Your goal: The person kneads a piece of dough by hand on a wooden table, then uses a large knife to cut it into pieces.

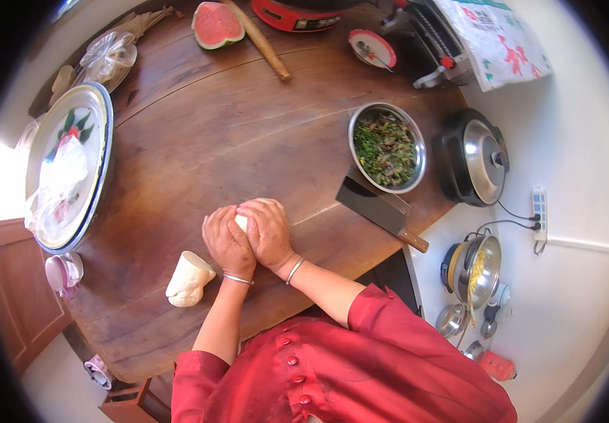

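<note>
Both my hands are cupped together over a small piece of pale dough (241, 222) near the front of the wooden table (219, 143). My left hand (228, 240) wraps it from the left, and my right hand (268, 230) presses against it from the right. Only a sliver of the dough shows between the fingers; the rest is hidden. To the left of my wrists lies a larger dough log (189, 280), its flat cut end facing away from me.
Right of my hands, a cleaver (375, 203) lies against a steel bowl of chopped green filling (387, 148). An enamel tray (50, 174) stands at the left edge. Farther back are a watermelon piece (217, 25), a rolling pin (259, 42), a small dish (372, 48) and a hand-cranked machine (436, 47).
</note>
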`<state>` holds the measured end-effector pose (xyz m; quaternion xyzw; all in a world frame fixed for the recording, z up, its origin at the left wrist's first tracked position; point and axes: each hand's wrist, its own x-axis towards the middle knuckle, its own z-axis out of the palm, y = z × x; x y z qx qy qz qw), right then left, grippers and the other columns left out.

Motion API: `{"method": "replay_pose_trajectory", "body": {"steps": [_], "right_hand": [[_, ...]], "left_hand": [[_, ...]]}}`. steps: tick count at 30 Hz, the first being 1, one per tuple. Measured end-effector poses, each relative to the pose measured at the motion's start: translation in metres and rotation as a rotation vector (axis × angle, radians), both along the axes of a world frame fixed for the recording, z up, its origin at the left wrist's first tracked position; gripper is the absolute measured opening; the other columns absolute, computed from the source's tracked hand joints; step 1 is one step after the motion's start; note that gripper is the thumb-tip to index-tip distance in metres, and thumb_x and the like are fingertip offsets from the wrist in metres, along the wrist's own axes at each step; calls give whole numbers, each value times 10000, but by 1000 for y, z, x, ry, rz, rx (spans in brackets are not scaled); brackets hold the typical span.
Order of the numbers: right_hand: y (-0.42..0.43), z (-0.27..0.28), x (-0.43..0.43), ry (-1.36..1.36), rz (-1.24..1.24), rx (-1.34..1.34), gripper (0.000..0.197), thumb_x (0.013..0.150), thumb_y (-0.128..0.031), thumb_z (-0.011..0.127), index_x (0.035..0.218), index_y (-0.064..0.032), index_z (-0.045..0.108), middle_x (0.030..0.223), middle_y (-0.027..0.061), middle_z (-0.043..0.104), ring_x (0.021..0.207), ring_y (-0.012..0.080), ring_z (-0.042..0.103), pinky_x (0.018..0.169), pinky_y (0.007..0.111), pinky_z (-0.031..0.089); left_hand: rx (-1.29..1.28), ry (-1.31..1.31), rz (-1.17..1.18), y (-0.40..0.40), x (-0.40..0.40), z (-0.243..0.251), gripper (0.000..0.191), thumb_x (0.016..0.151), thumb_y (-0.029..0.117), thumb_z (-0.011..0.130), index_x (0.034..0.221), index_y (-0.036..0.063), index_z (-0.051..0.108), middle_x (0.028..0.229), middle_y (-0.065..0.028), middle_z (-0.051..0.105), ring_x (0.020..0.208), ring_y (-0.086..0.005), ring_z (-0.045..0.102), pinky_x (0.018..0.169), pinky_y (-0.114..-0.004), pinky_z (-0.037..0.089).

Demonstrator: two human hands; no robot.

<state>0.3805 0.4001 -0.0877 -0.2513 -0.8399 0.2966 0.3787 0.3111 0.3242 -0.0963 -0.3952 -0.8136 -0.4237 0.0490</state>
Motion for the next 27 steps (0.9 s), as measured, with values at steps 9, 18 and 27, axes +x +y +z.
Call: {"method": "replay_pose_trajectory", "body": {"steps": [9, 18, 27], "right_hand": [[41, -5, -35, -70, -32, -44, 184, 891, -165, 503, 908, -52, 647, 915, 108, 671, 904, 300, 610, 888, 436, 422], [73, -3, -66, -80, -158, -8, 271, 920, -257, 518, 1095, -73, 614, 1140, 116, 608, 1095, 301, 537, 924, 433, 392], [-1, 15, 52, -260, 308, 61, 485, 973, -310, 452, 1393, -68, 433, 1462, 139, 396, 1388, 329, 302, 1133, 487, 196]], "left_hand": [[15, -70, 109, 47, -30, 8, 214, 917, 172, 495, 916, 65, 680, 916, -65, 682, 907, -254, 608, 970, -453, 390], [-145, 153, 181, 90, -62, 16, 266, 957, 242, 473, 1080, 78, 642, 1128, -111, 642, 1104, -298, 553, 996, -452, 362], [-333, 132, -223, -38, 26, 30, 543, 882, 102, 483, 1412, 45, 378, 1506, -150, 319, 1406, -344, 261, 1161, -489, 156]]}}
